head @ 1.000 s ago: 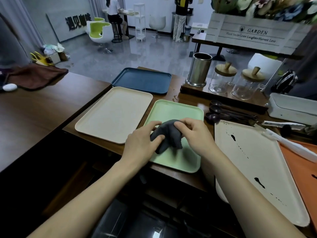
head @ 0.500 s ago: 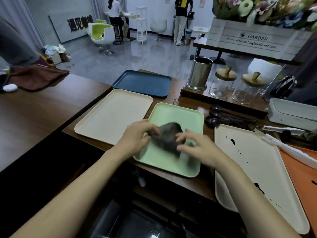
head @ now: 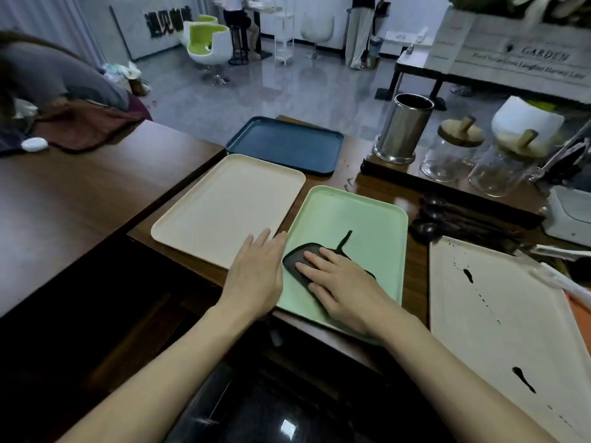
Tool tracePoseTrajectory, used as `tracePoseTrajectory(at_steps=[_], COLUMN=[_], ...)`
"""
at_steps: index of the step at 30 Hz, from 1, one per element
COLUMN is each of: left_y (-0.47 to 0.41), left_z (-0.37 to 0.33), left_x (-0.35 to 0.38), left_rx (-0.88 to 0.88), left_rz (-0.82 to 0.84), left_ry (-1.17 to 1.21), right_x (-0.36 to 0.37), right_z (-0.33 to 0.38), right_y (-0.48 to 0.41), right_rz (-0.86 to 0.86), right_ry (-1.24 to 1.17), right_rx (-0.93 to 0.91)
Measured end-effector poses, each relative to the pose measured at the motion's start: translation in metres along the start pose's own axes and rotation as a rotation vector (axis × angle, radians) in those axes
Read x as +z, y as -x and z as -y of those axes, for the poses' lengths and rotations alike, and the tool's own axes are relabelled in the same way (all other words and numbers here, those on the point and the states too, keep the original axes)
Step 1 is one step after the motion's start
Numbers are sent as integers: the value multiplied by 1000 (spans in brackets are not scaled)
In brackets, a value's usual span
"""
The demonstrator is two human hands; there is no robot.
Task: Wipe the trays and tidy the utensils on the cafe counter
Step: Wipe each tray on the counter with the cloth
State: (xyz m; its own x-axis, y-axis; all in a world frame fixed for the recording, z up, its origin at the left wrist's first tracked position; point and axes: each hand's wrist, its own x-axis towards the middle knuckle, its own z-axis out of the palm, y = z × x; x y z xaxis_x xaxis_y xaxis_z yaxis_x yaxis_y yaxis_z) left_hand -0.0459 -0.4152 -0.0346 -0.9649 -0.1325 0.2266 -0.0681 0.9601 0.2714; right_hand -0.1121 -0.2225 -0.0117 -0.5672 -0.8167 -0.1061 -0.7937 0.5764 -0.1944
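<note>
Flat dark cloth point(head: 299, 259), smooth rectangular green tray point(head: 361, 215)

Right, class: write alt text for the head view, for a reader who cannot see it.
A person's right hand presses a dark cloth flat on a green tray, the left hand open at its left edge. A cream tray and a blue tray lie to the left, a stained white tray to the right.

My right grip point(head: 345, 286) presses the dark cloth point(head: 292, 262) flat on the green tray point(head: 361, 215), my left grip point(head: 256, 273) flat beside its left rim.
</note>
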Motion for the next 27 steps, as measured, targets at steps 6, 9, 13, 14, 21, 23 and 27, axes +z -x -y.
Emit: tracePoseTrajectory(at_steps=[6,9,13,14,21,23,27], left_y=[-1,-2,-3,-4,-4,-5,-7], left_z=[5,6,6,6,6,8,9], left_x=[3,1,-3,-2,0,3,3], left_rx=[11,25,55,65,59,75,68], left_rz=[-54,-29,6,2,0,-12,-9], left_ry=[-42,-32,9,17,6,13,52], right_x=[-3,-9,-11,-10,-8,-3,-1], right_z=[-27,-49,-60,-60,-23,-6,13], right_y=[-62,-105,-140,-142,-95,-69,-46], right_rz=[-90,-116,-184,-189,-168,-117,-46], right_ry=[-34,-7,-1,-3,-77,-147,-172], right_rx=[164,270,375,390,245,184,105])
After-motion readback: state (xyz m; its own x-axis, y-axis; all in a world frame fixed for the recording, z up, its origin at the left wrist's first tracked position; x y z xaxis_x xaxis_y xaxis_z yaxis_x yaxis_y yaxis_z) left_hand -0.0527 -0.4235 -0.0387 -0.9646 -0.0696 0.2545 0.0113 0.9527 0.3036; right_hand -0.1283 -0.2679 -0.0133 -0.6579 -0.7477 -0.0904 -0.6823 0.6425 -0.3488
